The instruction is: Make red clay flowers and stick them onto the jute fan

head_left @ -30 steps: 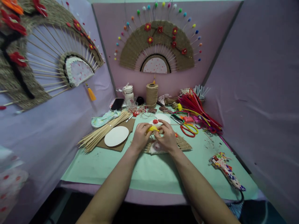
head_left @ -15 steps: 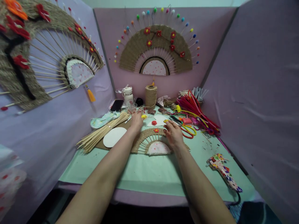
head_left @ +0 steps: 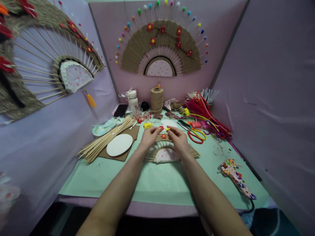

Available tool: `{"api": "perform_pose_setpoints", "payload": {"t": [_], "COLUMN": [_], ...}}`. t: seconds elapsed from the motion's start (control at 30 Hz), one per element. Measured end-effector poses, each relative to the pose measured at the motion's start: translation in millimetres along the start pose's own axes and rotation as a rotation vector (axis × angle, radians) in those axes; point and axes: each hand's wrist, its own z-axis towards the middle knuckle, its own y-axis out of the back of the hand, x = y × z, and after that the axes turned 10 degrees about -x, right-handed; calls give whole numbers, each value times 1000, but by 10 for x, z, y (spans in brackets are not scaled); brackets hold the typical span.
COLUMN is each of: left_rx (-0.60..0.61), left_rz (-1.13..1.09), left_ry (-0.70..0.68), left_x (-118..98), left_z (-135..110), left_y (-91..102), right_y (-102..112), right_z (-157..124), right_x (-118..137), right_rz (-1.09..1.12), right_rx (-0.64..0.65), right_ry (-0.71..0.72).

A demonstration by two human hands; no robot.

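Observation:
My left hand [head_left: 150, 137] pinches a small red flower [head_left: 161, 128] above the far edge of a small woven fan. Close on its right, my right hand [head_left: 178, 139] has a tiny yellow piece [head_left: 167, 129] between thumb and fingertips. The two small parts are almost side by side. Below both hands lies the fan [head_left: 194, 152], with thin sticks, a dotted white half-circle [head_left: 166, 155] and one red flower with a yellow centre [head_left: 163, 136] on its band. My hands cover parts of the fan. A larger yellow piece [head_left: 148, 125] rests just beyond my left hand.
Left of the fan, a bundle of thin sticks [head_left: 105, 141] and a white oval [head_left: 119, 145] lie on brown card. Scissors [head_left: 197, 136] and red pipe cleaners [head_left: 209, 113] are on the right. A patterned glue gun [head_left: 236, 180] lies near the front right; a twine spool [head_left: 157, 100] stands behind.
My left hand has come back from the yellow piece at the rear and now holds the red flower that lay on the white shape. My right hand moved slightly left with its yellow piece.

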Motion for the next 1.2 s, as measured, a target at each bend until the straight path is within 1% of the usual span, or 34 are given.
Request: {"api": "perform_pose_setpoints", "payload": {"t": [0.1, 0.17, 0.37, 0.43, 0.5, 0.6, 0.7, 0.9, 0.97, 1.03, 1.13, 1.2], "left_rx": [72, 67, -8, -30, -47, -48, -34, -40, -45, -57, -75, -81], "left_rz": [-175, -270, -492, -569, -640, -714, -747, -736, -713, -680, -614, -557], "left_ry": [95, 140, 294, 338, 369, 400, 409, 412, 420, 421, 389, 345], "left_x": [-5, 25, 140, 146, 134, 99, 73, 67, 77, 84, 64, 17], "left_z": [-235, -308, -312, -292, -272, -261, -271, -291, -290, -280, -221, -128], "left_y": [-46, -62, -31, -3, 22, 40, 32, -1, 2, 23, 89, 139], "right_y": [-33, -57, -72, -52, -30, -12, -21, -51, -39, -13, 51, 100], "right_z": [-72, -115, -153, -133, -109, -89, -97, -129, -117, -85, -4, 63], "right_x": [28, 33, -20, -28, -25, -18, -25, -8, 19, 44, 60, 53], "right_rz": [-114, -191, -362, -376, -362, -368, -396, -412, -413, -412, -354, -297], "right_rx": [49, 91, 191, 179, 142, 111, 135, 150, 125, 69, -73, -159], "right_ry": [124, 199, 354, 363, 342, 360, 399, 417, 428, 431, 357, 289]}}
